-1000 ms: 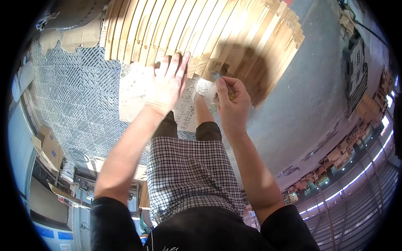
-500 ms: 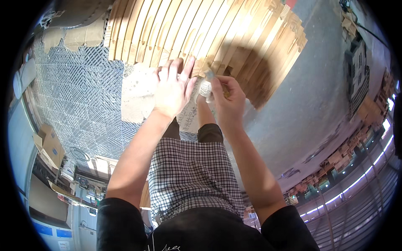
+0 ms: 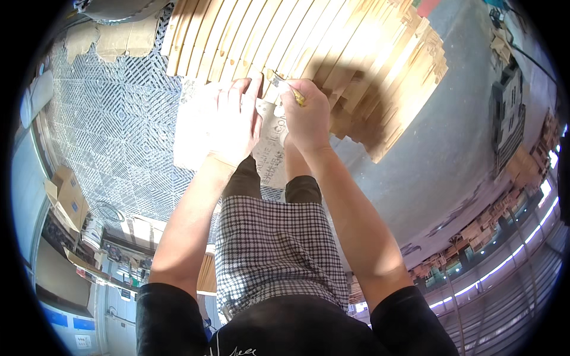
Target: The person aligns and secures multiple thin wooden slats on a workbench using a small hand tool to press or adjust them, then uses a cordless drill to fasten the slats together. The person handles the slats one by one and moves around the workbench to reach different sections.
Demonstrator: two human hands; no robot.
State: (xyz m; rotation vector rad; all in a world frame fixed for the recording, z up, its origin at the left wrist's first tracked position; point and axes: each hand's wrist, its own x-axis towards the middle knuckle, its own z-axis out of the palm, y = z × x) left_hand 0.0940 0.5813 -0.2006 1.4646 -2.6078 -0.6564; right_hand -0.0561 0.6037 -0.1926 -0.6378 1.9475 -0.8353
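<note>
Wooden strips (image 3: pixel 255 41) lie side by side in a wide row, their near ends toward me. My left hand (image 3: pixel 234 118) rests at those ends, fingers stretched out, fingertips touching the wood; it looks open and holds nothing. Just right of it, my right hand (image 3: pixel 309 110) is closed round a small yellow-handled tool (image 3: pixel 298 98) with a narrow flat tip. That tip points up and left and meets the end of a strip. Whether it is a scraper, a knife or a brush I cannot make out.
Flattened cardboard (image 3: pixel 193 136) lies under the strips' near edge, around my feet. A patterned grey mat (image 3: pixel 119 118) covers the floor on the left; smooth grey floor (image 3: pixel 409 184) lies to the right. A cardboard box (image 3: pixel 66 199) stands at far left.
My right hand has moved left and up with the tool, closer to my left hand. My left hand has shifted slightly left. The view has shifted a little.
</note>
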